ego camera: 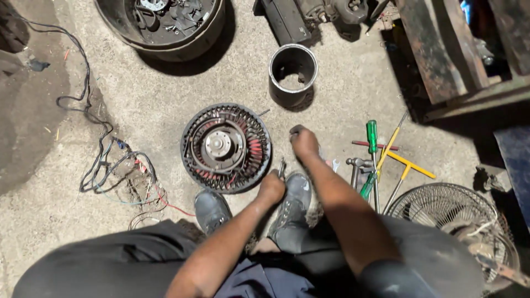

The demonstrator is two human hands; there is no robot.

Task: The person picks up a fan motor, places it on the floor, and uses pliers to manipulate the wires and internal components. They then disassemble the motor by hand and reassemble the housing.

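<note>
Hands working right at the near-right edge of a round fan-motor stator on a concrete floor

The round black stator with copper windings and red wire ends [226, 148] lies flat in the middle of the floor, its near edge just beside the two dark shoes [212, 208]. The left hand [271, 187] is clenched around a thin grey metal tool [281, 167] right at that rim, and the right hand [303, 142] is curled over something small and dark just right of the stator (can't tell what it is). Tight on the right: the green-handled screwdriver [372, 138], yellow T-handle wrench [407, 165] and wire fan guard [447, 212] crowd there. The grey metal cylinder [293, 74] stands far of the stator, well apart. There's bare concrete far-left of the stator, before the tangle of wires [113, 165].
</note>
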